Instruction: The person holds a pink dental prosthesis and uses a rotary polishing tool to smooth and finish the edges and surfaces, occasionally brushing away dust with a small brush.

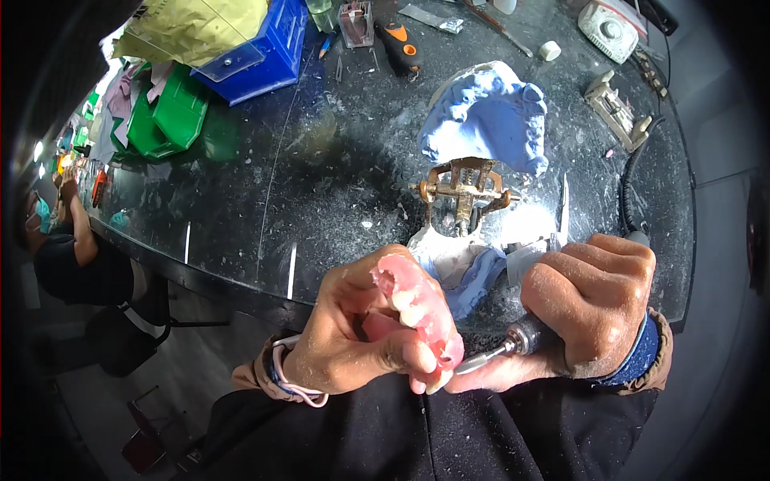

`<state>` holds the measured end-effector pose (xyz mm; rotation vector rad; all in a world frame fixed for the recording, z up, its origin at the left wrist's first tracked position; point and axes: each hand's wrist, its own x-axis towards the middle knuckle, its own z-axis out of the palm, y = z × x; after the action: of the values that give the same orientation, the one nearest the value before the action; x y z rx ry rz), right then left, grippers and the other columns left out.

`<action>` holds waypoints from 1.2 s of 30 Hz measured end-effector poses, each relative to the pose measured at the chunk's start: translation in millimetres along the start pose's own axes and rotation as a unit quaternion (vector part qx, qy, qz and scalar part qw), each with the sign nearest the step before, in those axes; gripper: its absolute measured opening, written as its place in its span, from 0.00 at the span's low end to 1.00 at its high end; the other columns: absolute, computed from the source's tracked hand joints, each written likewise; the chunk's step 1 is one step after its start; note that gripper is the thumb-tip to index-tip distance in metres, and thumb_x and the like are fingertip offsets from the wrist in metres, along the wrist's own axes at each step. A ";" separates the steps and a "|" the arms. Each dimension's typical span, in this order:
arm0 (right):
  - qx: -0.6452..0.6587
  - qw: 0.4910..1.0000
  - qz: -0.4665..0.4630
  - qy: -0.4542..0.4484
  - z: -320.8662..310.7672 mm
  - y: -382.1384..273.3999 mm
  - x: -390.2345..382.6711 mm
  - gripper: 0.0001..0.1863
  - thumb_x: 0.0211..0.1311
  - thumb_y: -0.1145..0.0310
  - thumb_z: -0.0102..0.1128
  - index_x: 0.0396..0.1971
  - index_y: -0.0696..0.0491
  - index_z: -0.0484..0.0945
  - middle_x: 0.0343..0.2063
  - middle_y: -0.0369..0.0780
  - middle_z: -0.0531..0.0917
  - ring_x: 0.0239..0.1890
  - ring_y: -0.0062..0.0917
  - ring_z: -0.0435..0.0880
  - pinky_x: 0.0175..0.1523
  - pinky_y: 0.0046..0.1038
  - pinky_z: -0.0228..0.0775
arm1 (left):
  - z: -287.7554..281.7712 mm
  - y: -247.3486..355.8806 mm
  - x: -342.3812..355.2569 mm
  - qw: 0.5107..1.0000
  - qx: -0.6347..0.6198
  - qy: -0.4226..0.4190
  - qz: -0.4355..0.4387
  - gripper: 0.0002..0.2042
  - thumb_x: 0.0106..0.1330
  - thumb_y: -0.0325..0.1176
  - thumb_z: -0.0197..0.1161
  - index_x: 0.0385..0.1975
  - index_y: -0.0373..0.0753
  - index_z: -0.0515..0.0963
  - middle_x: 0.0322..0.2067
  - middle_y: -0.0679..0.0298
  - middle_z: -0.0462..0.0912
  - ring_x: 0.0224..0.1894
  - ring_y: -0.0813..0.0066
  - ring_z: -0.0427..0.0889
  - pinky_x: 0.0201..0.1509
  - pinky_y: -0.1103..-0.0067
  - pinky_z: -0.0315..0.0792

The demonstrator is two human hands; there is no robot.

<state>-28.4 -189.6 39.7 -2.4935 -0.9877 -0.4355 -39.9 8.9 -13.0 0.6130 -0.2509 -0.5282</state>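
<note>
My left hand (353,337) grips a pink denture (413,305) with cream teeth, held upright above the bench's front edge. My right hand (589,309) is wrapped round a dark rotary handpiece (525,337), whose metal bur (480,359) lies at the denture's lower right end. I cannot tell whether the bur touches it. My right thumb stretches beneath the bur toward the denture. Beyond my hands stands a brass-coloured metal articulator (464,196) with a blue dental cast (505,116) tilted up on top. A second blue piece (477,280) lies at its base, partly hidden by my left hand.
The dark, dusty bench (305,200) holds a blue bin (249,72), green bins (164,120), an orange-black tool (401,50), a white control box (605,28), a small articulator (618,108) and a coiled cord (630,184). A co-worker (76,264) sits at the far left.
</note>
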 end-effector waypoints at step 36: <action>0.131 0.989 -0.054 0.047 -9.7 6.3 5.7 0.24 0.34 0.44 0.69 0.19 0.49 0.74 0.10 0.29 0.72 0.10 0.16 0.72 0.13 0.18 0.55 | 0.2 2.8 -8.2 0.951 0.272 -0.012 0.146 0.11 0.51 0.24 0.68 0.34 0.33 0.76 0.29 0.57 0.80 0.31 0.78 0.78 0.34 0.84 0.69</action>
<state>-21.2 -195.3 48.8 -2.1754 -1.0711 -0.4229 -45.8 15.1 -11.7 1.0863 -0.5099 -0.1729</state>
